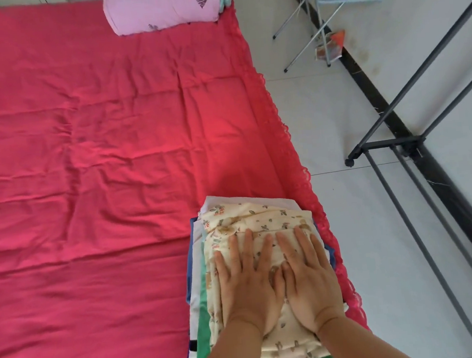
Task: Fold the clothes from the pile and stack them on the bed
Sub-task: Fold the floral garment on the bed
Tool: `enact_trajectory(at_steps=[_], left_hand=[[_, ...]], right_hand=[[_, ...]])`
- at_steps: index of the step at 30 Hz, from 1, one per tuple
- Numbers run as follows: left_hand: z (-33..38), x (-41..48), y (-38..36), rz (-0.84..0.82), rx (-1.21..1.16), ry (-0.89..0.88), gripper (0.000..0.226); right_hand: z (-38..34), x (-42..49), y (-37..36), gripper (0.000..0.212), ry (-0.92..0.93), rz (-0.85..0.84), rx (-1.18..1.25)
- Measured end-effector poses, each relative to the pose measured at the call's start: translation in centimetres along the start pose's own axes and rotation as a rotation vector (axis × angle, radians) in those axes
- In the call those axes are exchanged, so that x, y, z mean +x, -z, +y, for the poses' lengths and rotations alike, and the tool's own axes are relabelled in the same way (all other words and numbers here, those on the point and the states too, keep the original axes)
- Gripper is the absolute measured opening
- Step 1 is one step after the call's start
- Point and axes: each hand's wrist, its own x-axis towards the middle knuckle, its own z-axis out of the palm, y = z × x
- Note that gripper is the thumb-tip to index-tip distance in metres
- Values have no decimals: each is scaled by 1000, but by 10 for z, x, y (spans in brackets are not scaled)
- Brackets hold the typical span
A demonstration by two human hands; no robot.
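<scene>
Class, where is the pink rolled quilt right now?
The pink rolled quilt lies at the far end of the red bed, near its right edge, well away from the folded stack.

**Hidden and Cut-Off Areas**

The left hand and right hand lie flat on the floral garment, covering its middle. Both forearms run out of the bottom edge. The stack beneath shows only as thin edges of white, blue and green; garment types cannot be told. The red bedsheet is cut by the left edge. The pillow is cut by the top edge. The items on the folding table are too small to identify. The black rack exits the right edge.
</scene>
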Motion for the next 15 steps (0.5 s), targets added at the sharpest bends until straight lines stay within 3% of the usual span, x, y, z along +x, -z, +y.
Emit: enact_trajectory(at_steps=[3,5,8,10,12,15], left_hand=[[1,-8,24,-114,26,-38,75],[-4,-17,42,-97,-5,-50,87],[-11,-50,82,12,79,-44,57],[-23,-77,103,-6,137,-53,61],[-36,-105,120,-140,175,10,63],[-42,-148,152,-122,188,56,60]], right_hand=[[-8,-6,16,59,-8,-74,-28],[-18,-12,34,53,-33,-147,-15],[-37,-28,66,51,-31,-217,-75],[-51,-46,89,50,-60,-242,-105],[-66,-71,110,49,-76,-256,-127],[-87,-115,136,48,-49,-254,-165]])
